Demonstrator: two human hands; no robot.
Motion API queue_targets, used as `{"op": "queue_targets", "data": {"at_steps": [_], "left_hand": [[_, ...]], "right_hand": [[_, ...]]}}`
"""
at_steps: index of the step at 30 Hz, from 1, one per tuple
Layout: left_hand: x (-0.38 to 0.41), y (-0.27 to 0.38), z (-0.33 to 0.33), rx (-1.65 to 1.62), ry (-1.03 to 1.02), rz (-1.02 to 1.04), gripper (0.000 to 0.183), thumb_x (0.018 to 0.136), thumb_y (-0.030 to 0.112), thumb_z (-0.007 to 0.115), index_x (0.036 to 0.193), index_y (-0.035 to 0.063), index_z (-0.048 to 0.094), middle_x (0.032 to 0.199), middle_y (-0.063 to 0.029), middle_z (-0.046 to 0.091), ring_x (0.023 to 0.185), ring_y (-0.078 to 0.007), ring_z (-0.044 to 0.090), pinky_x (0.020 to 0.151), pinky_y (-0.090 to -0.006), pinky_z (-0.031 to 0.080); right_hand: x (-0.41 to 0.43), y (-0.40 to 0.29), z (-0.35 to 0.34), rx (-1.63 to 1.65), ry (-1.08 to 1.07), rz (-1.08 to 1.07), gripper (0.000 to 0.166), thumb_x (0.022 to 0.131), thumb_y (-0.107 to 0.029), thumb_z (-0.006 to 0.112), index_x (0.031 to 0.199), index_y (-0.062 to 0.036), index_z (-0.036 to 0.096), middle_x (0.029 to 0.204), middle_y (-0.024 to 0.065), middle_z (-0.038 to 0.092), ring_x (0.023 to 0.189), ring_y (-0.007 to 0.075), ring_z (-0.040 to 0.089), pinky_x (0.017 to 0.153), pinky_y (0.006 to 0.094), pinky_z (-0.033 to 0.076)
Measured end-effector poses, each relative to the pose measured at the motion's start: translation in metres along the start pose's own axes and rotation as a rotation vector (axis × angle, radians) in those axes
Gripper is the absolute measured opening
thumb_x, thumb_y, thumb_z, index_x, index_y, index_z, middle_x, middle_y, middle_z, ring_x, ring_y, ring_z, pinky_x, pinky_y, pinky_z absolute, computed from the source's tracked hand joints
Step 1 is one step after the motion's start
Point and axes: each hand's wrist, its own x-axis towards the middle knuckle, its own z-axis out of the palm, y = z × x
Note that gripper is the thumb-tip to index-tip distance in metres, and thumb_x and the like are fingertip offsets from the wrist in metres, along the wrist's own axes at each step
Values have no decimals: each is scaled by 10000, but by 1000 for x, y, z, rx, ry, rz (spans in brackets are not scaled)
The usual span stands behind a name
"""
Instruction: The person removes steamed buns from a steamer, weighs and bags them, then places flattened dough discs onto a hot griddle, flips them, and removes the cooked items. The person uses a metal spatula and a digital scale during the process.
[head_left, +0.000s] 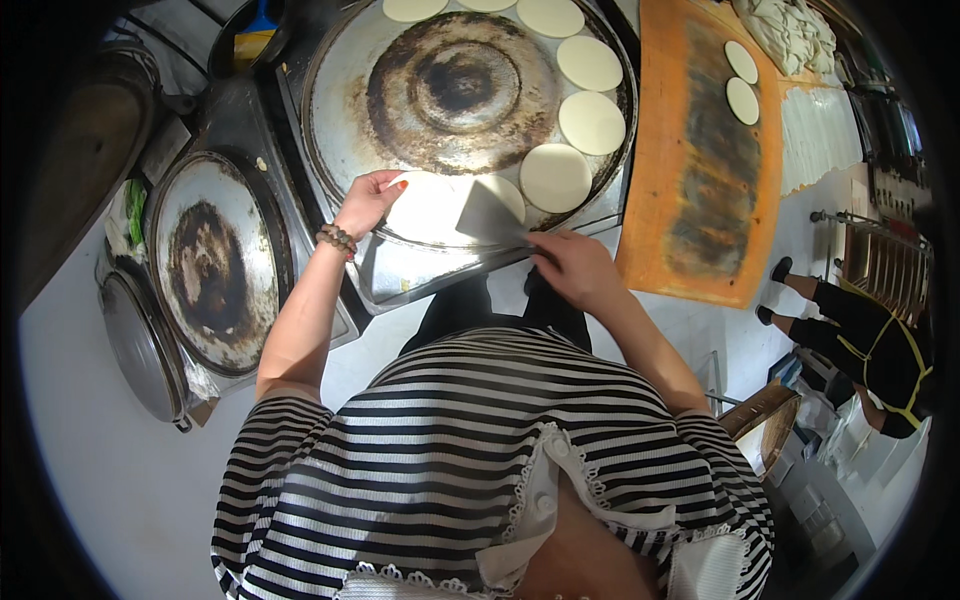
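Note:
A large round metal griddle (337, 112) lies before me, with a browned, scorched middle. Flat pale dough rounds (591, 123) line its far, right and near rim. My left hand (371, 201) is at the griddle's near left and pinches the edge of a dough round (420, 206). The handle of a scraper is in my right hand (574, 264), mostly hidden by the fingers. Its wide grey metal blade (491, 214) overlaps the neighbouring dough round (506, 191); whether it is under or over that round I cannot tell.
Right of the griddle is a wooden board (652, 225) bearing two dough rounds (742, 100). A cloth (787, 34) lies beyond it. A second griddle (217, 262) stands at left, near a pan with a blue-handled brush (259, 30). Another person (862, 330) stands far right.

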Motion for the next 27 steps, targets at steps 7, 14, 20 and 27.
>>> {"op": "queue_targets", "data": {"at_steps": [7, 14, 20, 27], "left_hand": [[8, -11, -15, 262, 92, 6, 250, 857, 124, 598, 1041, -44, 588, 836, -43, 644, 740, -81, 574, 663, -215, 455], [15, -9, -9, 787, 227, -126, 263, 839, 157, 607, 1051, 3, 596, 902, -122, 660, 810, -193, 630, 721, -298, 482], [60, 24, 40, 716, 303, -30, 281, 843, 129, 597, 1087, -10, 580, 972, -139, 646, 899, -209, 619, 774, -299, 478], [148, 60, 93, -299, 54, 60, 356, 940, 239, 466, 1191, -11, 493, 1129, -99, 586, 1029, -158, 555, 875, -266, 434]], "right_hand": [[-68, 174, -44, 346, 648, 481, 283, 864, -86, 566, 1137, -12, 565, 944, 60, 637, 815, 125, 587, 709, 248, 456], [-29, 310, -112, 223, 892, 552, 314, 856, -173, 574, 1131, -22, 566, 948, 135, 647, 860, 182, 613, 765, 279, 461], [50, 347, -184, 30, 1014, 602, 281, 827, -158, 581, 1067, -12, 596, 914, 170, 638, 817, 258, 625, 734, 314, 474], [105, 203, -200, -200, 563, -74, 232, 771, -34, 618, 1000, -67, 635, 733, 96, 584, 658, 224, 594, 618, 295, 468]]}}
